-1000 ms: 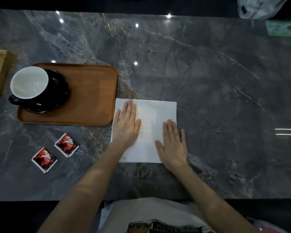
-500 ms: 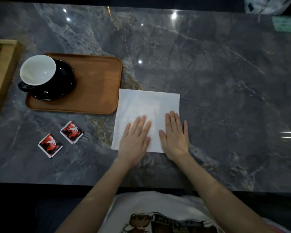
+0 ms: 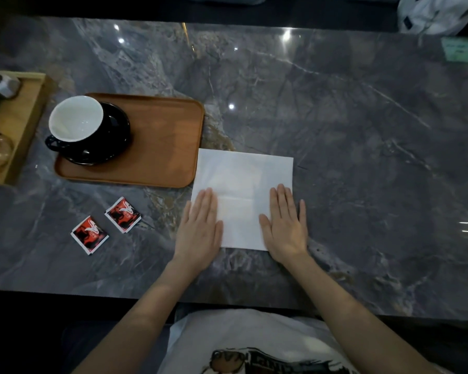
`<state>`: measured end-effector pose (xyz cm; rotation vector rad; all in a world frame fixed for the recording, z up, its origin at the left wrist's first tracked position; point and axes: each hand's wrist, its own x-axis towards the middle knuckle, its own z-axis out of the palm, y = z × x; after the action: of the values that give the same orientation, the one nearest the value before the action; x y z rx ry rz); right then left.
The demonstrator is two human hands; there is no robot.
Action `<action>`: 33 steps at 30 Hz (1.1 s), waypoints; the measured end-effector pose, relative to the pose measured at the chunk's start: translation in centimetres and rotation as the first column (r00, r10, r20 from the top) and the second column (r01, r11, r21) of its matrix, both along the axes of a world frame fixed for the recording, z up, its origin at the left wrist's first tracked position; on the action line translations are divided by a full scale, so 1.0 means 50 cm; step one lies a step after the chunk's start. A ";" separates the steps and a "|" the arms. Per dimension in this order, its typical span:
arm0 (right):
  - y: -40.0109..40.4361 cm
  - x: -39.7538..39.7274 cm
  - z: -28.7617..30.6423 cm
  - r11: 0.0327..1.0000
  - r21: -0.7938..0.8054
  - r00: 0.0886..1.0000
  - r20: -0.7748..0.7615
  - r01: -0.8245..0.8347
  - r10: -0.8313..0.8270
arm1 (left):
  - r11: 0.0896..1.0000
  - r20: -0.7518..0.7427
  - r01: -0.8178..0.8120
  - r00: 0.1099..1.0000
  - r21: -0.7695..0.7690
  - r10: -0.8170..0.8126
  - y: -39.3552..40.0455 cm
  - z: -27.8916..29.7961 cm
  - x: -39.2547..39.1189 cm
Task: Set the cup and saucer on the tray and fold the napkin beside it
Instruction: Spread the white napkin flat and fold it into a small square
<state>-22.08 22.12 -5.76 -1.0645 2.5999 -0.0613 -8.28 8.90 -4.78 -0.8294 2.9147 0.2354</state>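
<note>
A black cup (image 3: 76, 122) with a white inside stands on a black saucer (image 3: 114, 147) at the left end of the brown wooden tray (image 3: 162, 147). Just right of the tray a white napkin (image 3: 243, 184) lies flat on the dark marble table (image 3: 335, 130), with faint crease lines. My left hand (image 3: 199, 228) rests flat on the napkin's near left corner, fingers together. My right hand (image 3: 285, 222) lies flat on its near right corner. Neither hand grips anything.
Two red and black sachets (image 3: 122, 214) (image 3: 89, 234) lie on the table near the tray's front. A light wooden box (image 3: 14, 125) with a glass jar and small items stands at the far left. A green card (image 3: 462, 49) and a white bag (image 3: 438, 14) are at the far right.
My left hand slid from the napkin's upper left down to the near left corner, and my hands moved apart along the near edge. The napkin stays flat.
</note>
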 end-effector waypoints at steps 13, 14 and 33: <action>0.008 -0.031 0.017 0.988 -0.152 0.999 0.021 0.028 -0.025 | 0.996 0.012 0.084 0.996 0.023 -0.084 -0.028 -0.016 -0.051; -0.002 -0.042 0.024 0.981 -0.189 0.999 0.010 0.049 -0.048 | 0.997 -0.004 0.067 0.998 0.050 -0.067 -0.037 -0.007 -0.063; -0.173 -0.265 0.111 0.990 0.097 0.957 0.280 -0.102 0.071 | 0.941 0.250 0.320 0.907 0.110 -0.338 -0.220 0.073 -0.315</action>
<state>-35.34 13.49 -0.21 -1.0468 2.2778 -0.0414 -24.01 -2.09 -1.11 -0.3161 2.7145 0.1737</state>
